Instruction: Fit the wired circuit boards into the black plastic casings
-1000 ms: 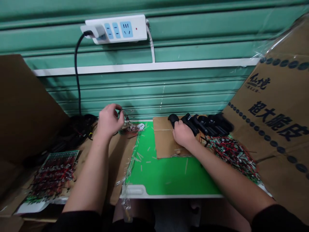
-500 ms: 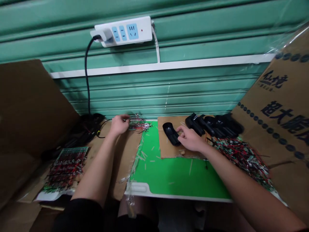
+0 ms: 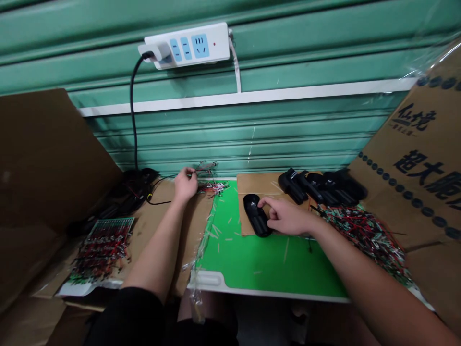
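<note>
My left hand (image 3: 186, 184) is closed at the back of the brown cardboard, its fingertips on thin wires beside a small bunch of red and black wires (image 3: 212, 188). My right hand (image 3: 283, 216) touches the right side of a black plastic shell (image 3: 256, 217), thumb and index finger bent against it. The hollow side of the shell faces up, and it lies partly on a cardboard piece (image 3: 245, 182) and partly over the green board (image 3: 245, 264).
Several black shells (image 3: 293, 186) stand at the back right, above a heap of wires (image 3: 363, 235). Wired circuit boards (image 3: 103, 245) lie at the left. A power strip (image 3: 189, 45) hangs on the green wall, its black cable (image 3: 132, 110) running down. Cardboard boxes (image 3: 432, 192) flank the table.
The black shell has moved toward me and now overlaps the cardboard's front edge, my right hand moving with it. My left hand has shifted slightly right and up, raising some wires.
</note>
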Demonstrator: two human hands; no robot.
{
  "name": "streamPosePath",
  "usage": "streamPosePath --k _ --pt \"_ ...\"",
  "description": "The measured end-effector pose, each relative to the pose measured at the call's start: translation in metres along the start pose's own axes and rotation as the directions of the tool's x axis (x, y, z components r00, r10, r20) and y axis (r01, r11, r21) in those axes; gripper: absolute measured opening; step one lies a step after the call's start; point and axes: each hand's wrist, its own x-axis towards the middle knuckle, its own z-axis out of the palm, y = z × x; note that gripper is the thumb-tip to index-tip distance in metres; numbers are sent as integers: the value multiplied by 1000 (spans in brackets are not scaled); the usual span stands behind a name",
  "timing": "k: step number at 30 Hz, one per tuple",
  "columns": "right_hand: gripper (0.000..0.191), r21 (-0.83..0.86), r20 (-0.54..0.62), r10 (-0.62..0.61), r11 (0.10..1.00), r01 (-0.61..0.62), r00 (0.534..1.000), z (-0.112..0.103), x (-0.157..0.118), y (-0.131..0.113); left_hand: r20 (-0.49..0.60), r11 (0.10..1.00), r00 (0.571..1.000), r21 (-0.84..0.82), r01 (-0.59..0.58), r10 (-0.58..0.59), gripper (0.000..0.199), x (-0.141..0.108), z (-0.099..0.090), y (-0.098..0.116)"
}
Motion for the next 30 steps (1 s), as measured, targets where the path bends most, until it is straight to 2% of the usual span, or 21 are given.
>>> streamPosePath --k 3,7,12,17,21,24,27,30 --pt "41 -71 -90 -58 996 52 994 0 3 1 27 993 1000 -116 -3 6 25 -9 19 -8" --pt "24 -239 -277 -128 969 61 952 5 7 -1 108 990 993 -137 -33 48 17 -16 33 -7" --pt "19 -314 -386 -254 940 133 887 14 12 5 92 982 987 -153 -114 129 14 -23 39 -1" --pt "21 -341 -503 -336 924 175 796 20 16 11 95 967 976 -184 -177 197 16 -36 45 8" --pt "19 -355 -521 -377 912 207 766 22 15 9 81 950 968 -227 -213 236 13 -45 47 19" --pt "17 -346 -546 -391 911 225 741 23 15 7 53 920 973 -340 -193 224 7 -50 46 26" --pt "14 -345 -612 -416 906 246 672 26 17 6 86 865 964 -466 -184 251 10 -60 48 35" --pt "19 -330 -690 -431 903 276 582 30 20 1 140 802 924 -554 -225 356 17 -78 51 46"
